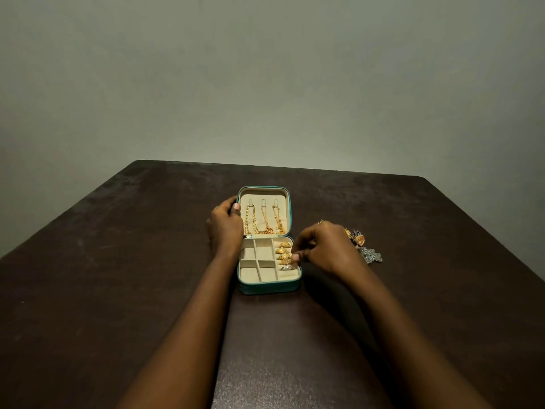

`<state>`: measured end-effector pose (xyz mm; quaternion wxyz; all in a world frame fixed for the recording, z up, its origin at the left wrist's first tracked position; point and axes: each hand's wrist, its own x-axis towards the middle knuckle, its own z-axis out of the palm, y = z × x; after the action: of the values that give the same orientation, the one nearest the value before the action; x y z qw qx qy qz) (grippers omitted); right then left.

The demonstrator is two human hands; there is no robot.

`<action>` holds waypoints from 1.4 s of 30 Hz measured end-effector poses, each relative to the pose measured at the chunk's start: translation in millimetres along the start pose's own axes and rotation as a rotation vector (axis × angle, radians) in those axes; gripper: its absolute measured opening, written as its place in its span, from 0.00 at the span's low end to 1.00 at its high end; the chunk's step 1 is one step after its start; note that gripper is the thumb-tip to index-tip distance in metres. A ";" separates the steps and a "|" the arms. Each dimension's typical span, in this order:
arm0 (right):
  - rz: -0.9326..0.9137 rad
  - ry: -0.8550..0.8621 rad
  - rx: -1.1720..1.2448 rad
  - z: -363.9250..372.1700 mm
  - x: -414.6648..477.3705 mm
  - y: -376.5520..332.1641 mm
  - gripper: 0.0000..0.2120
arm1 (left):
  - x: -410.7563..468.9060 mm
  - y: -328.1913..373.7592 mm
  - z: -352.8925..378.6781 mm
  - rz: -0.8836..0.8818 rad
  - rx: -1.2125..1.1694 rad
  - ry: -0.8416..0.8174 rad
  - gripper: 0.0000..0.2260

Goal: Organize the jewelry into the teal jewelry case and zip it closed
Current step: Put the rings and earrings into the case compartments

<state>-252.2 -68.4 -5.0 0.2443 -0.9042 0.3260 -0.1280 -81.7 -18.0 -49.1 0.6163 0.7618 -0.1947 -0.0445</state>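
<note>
The teal jewelry case (267, 286) lies open in the middle of the table, its cream lid tilted back. Three gold chains (264, 224) hang from hooks in the lid. Several gold rings (283, 252) sit in the ring rolls on the tray's right side, with a silver ring (286, 267) nearest me. My left hand (224, 227) grips the lid's left edge. My right hand (323, 249) hovers at the tray's right edge, its fingertips pinched on the silver ring in the roll.
Loose gold earrings (358, 239) and a silver ornament (371, 255) lie on the dark brown table (118, 261) just right of my right hand. Several tray compartments (256, 262) on the left hold nothing. A plain grey wall stands behind the table's far edge.
</note>
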 end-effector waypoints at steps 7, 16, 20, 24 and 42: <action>0.231 0.190 0.030 -35.8 7.4 37.7 0.07 | -0.8 -0.5 -0.8 -0.001 -0.013 -0.009 0.13; 0.488 0.243 -0.006 -60.9 0.4 103.7 0.04 | -1.2 -1.2 -0.4 0.001 -0.001 -0.008 0.14; 0.491 0.165 0.008 -59.7 0.6 109.3 0.07 | -0.4 -4.2 0.2 0.029 0.002 -0.001 0.14; 0.440 0.083 0.017 -56.8 2.3 110.5 0.09 | -0.1 -4.8 0.9 0.027 0.006 -0.004 0.14; 0.320 0.464 0.129 -27.3 16.2 106.2 0.07 | -5.3 -3.0 -2.2 -0.080 -0.027 -0.047 0.13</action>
<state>-306.6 -159.7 -36.4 0.2376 -0.7705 0.5026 -0.3117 -85.1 -13.6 -52.3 0.6194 0.7593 -0.1781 -0.0897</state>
